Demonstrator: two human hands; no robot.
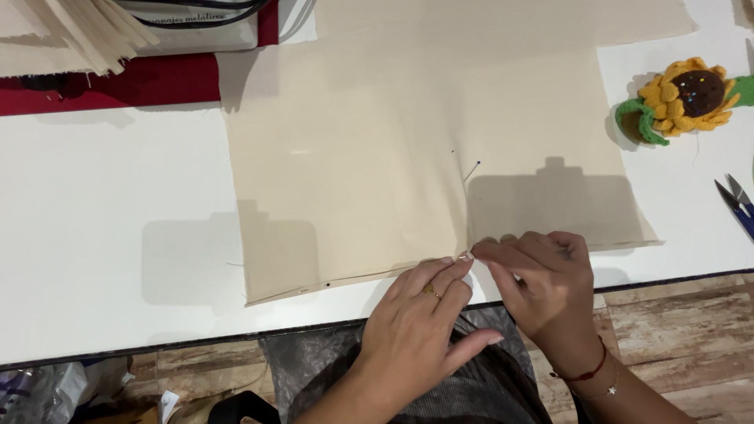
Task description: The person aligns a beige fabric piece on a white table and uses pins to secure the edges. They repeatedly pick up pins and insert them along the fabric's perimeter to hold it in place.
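Two pins already sit in our work: a dark-headed pin (pixel 327 284) near the left end of the folded near edge, and a blue-headed pin (pixel 473 168) standing further up the cream fabric (pixel 377 141), along a faint vertical crease. Both of our hands meet at the hem, close to the counter (pixel 102 235) edge. Our left hand (pixel 420 314) presses its fingertips down on the fold, fingers fairly flat and close together. Our right hand (pixel 542 283) is pinched narrow at thumb and forefinger, right where the hem meets the crease; we cannot tell whether a pin is between them. We judge the hem partly pinned, with the stretch from our hands to the right corner not yet showing any pin. Further right lie a sunflower pincushion (pixel 687 98) and blue-handled scissors (pixel 738 204), both well apart from our hands.
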